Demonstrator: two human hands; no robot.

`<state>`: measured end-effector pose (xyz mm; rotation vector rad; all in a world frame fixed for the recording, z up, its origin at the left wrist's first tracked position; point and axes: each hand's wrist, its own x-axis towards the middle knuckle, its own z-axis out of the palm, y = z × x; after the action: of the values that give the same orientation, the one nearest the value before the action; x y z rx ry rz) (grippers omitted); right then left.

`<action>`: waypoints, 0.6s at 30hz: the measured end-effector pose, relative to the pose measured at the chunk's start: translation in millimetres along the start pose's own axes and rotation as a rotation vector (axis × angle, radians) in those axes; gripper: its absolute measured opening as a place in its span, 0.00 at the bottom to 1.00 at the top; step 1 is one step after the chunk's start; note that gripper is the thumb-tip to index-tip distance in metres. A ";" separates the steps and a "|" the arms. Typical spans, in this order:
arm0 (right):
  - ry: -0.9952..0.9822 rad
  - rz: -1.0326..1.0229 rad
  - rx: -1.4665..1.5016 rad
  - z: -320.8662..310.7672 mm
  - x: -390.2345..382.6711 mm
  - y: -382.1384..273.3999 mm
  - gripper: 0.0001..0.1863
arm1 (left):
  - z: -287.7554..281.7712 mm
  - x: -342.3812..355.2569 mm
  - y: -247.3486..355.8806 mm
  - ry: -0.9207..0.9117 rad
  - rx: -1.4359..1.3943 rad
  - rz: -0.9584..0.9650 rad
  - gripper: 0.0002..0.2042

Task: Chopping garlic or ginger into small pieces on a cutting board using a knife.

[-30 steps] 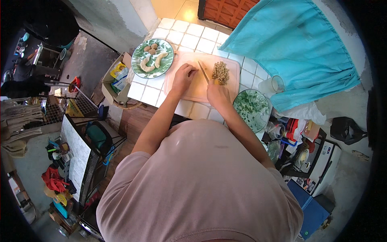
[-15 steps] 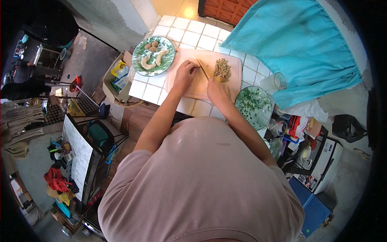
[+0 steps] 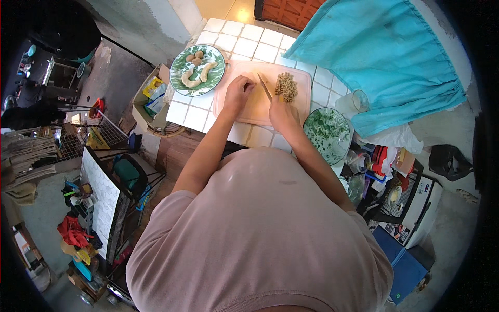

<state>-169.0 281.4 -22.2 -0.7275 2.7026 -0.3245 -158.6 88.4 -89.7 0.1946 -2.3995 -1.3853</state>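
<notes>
On a pink cutting board [image 3: 249, 67], my left hand [image 3: 239, 94] rests with its fingers curled together; whatever they hold, if anything, is hidden. Gripped in my right hand [image 3: 284, 116] is a knife [image 3: 265, 87], its blade pointing away from me and slightly left, apart from my left fingers. Just right of the blade lies a pile of small chopped brownish pieces [image 3: 286, 87]. A green-and-white patterned plate [image 3: 176, 69] at the left holds several brown balls [image 3: 195, 57] and two pale curved pieces, one of them a longer crescent [image 3: 188, 79].
A second green-and-white plate [image 3: 338, 148] stands right of the board, with a clear glass [image 3: 355, 102] behind it. White tiles [image 3: 247, 48] cover the counter. A turquoise curtain [image 3: 379, 57] hangs at the right, and a cardboard box [image 3: 143, 115] with packets stands at the left.
The knife and my right hand have shifted a little right, opening a gap from my left fingers. My left hand stays nearly in place.
</notes>
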 end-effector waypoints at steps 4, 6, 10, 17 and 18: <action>-0.006 -0.015 -0.006 -0.3 -0.6 -5.7 0.12 | 0.4 1.1 -1.2 0.002 0.011 0.036 0.05; -0.033 -0.026 -0.006 -0.2 0.9 -6.9 0.12 | 0.5 0.7 -1.1 0.000 0.018 0.034 0.04; -0.044 -0.029 -0.001 8.2 4.0 -5.5 0.14 | 0.9 0.8 -0.5 0.006 0.015 0.039 0.04; -0.083 0.083 0.040 4.4 8.9 -2.8 0.15 | 0.0 0.7 -3.8 -0.006 0.032 -0.004 0.04; -0.082 0.084 0.040 0.4 5.5 -0.9 0.15 | 1.4 1.2 -3.4 -0.008 0.011 -0.015 0.05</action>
<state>-172.8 277.7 -23.7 -0.6010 2.6327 -0.3209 -160.4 87.5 -93.0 0.2105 -2.4174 -1.3828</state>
